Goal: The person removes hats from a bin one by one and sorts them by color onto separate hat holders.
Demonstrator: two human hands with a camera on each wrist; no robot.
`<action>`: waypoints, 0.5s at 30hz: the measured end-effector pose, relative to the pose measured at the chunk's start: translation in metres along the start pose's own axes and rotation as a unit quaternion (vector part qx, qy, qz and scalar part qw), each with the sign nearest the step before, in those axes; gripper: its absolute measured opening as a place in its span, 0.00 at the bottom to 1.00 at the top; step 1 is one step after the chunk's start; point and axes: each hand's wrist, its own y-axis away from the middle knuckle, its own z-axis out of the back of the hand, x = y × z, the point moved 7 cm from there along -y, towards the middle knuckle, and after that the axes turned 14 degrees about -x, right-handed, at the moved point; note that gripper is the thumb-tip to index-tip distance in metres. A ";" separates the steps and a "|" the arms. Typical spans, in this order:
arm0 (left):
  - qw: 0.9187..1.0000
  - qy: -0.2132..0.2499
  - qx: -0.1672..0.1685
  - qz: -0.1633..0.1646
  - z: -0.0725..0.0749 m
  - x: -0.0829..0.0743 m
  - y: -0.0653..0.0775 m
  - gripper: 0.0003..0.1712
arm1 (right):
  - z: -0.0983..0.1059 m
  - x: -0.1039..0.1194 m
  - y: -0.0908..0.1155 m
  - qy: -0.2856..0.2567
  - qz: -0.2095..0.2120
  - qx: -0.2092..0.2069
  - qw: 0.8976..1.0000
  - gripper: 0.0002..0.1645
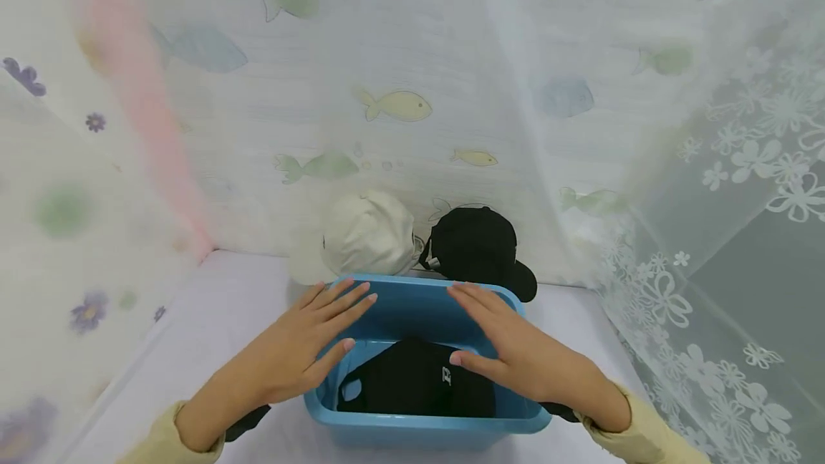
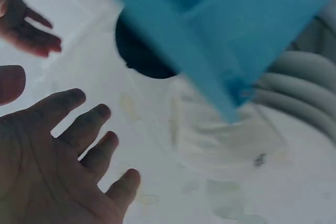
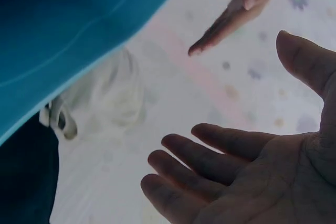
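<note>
A blue plastic tub (image 1: 425, 419) stands on the white surface before me, with a black cap (image 1: 406, 382) bearing a small white mark inside it. Over the tub's left side my left hand (image 1: 303, 342) hovers with fingers extended and holds nothing. My right hand (image 1: 515, 346) is over the right side, palm turned inward, fingers straight, likewise holding nothing. In the left wrist view the left hand (image 2: 58, 156) shows spread fingers and a bare palm. The right wrist view gives the right hand (image 3: 247, 177) with its palm bare, apart from the tub (image 3: 79, 30).
Behind the tub sit a white cap (image 1: 370, 235) at left and another black cap (image 1: 473, 245) at right. A sheer curtain (image 1: 399, 56) with fish prints hangs at the back. Flowered fabric (image 1: 58, 235) hangs at left, and lace netting (image 1: 728, 306) at right.
</note>
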 end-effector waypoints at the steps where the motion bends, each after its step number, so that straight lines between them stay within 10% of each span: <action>1: 1.000 -0.013 -0.007 -0.004 -0.003 0.001 0.006 0.35 | -0.004 0.003 -0.002 -0.002 0.004 0.017 1.000 0.51; 15: 0.996 -0.052 -0.049 0.051 -0.033 0.020 0.048 0.35 | -0.106 -0.003 -0.051 -0.021 0.079 0.245 0.966 0.52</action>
